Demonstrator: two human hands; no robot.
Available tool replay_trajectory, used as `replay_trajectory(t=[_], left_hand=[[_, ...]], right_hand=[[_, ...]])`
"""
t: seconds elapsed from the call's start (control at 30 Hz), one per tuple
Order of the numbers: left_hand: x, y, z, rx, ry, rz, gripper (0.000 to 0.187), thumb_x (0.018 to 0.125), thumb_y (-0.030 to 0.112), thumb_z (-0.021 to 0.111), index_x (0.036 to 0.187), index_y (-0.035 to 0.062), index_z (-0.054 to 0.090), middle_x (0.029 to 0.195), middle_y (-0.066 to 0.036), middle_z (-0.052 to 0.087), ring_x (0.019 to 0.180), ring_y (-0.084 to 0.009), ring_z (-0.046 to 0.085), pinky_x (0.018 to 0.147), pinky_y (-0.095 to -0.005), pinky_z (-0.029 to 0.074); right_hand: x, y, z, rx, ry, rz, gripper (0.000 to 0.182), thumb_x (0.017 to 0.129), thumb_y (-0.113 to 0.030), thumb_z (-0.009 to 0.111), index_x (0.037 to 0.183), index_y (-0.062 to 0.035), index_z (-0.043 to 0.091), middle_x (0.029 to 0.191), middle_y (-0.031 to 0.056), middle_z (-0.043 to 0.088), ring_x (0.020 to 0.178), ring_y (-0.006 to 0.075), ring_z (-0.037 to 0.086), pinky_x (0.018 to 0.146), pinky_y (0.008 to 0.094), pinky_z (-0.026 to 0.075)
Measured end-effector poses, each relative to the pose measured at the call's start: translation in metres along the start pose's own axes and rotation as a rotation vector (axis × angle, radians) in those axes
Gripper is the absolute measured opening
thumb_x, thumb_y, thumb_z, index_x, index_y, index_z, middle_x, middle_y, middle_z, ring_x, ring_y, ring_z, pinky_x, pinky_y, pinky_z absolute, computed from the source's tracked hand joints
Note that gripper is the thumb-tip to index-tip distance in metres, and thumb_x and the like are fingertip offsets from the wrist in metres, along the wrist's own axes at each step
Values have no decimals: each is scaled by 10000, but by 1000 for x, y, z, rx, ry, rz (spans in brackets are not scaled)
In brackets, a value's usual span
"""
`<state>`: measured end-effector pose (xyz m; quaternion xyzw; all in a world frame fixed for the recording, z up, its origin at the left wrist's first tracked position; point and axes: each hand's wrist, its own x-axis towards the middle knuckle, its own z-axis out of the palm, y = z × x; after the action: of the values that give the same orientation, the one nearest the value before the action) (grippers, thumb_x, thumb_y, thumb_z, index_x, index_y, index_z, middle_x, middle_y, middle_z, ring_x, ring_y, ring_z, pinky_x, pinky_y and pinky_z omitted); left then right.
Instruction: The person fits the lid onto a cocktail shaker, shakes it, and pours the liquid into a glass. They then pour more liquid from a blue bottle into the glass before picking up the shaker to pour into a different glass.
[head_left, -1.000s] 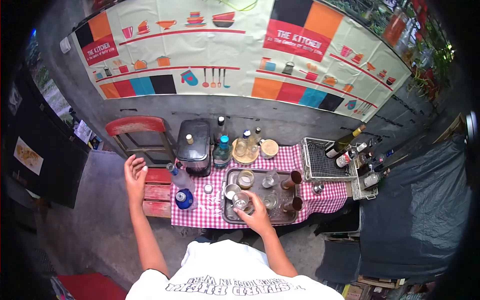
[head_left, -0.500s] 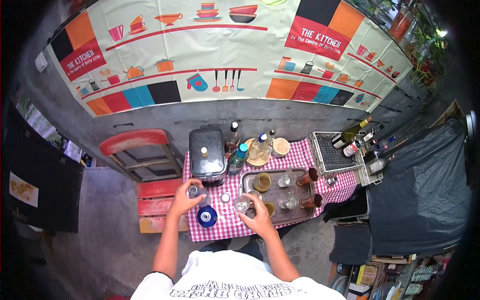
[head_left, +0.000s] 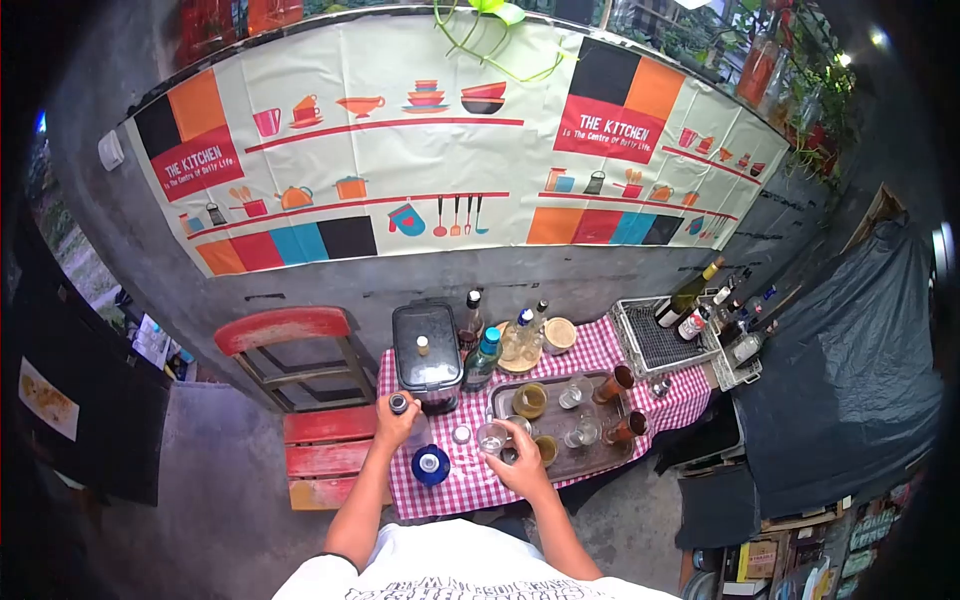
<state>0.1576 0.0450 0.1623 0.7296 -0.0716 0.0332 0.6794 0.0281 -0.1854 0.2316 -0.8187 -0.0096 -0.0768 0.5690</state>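
My left hand [head_left: 397, 425] is closed around the neck of a clear bottle [head_left: 420, 433], whose dark-ringed mouth points up toward me. A clear drinking glass [head_left: 492, 437] is in my right hand [head_left: 523, 465], held near the tray's left edge. By that hand's fingers shows a small dark round thing [head_left: 510, 455], too small to name. In front of my left hand, on my side, stands a blue bottle [head_left: 430, 465] with a pale top. A small white-topped item [head_left: 461, 435] sits on the checked cloth between my hands.
A brown tray [head_left: 590, 462] carries several glasses, including an amber tumbler [head_left: 530, 400]. Behind it are a dark lidded container [head_left: 424, 345], a green bottle [head_left: 483, 360] and a round wooden board with bottles. A wire basket [head_left: 640, 345] holds bottles. A red chair [head_left: 325, 455] adjoins the table.
The view has tilted up, so the table sits lower in frame. The clear bottle in my left hand has turned, and its dark-ringed mouth now shows. My right hand still holds the glass.
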Motion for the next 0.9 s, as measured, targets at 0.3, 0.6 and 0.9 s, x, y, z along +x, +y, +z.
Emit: replay_trajectory(t=[0.3,0.6,0.9], left_hand=[[9,109,-27,76,100,170,342,856,32,664,570,25,477,499,6,473,471,-63,431,449,-293,351],[-14,272,-28,472,-47,205,381,816,167,747,581,3,497,496,-77,489,457,-107,417,462,-322,351],[-65,338,63,757,-242,-24,418,808,321,755,659,-46,621,546,-176,567,441,-224,507,489,-368,430]], right_hand=[[8,-26,-14,-18,-2,-72,548,790,-125,776,1277,-34,541,1178,121,613,1098,240,609,950,353,470],[16,-54,-49,63,-48,-198,552,767,-122,795,1257,-26,558,1118,113,628,1058,224,619,921,346,479],[17,-70,-123,149,-243,-390,567,795,-139,782,1285,-7,529,1142,154,606,1074,282,609,940,374,465]])
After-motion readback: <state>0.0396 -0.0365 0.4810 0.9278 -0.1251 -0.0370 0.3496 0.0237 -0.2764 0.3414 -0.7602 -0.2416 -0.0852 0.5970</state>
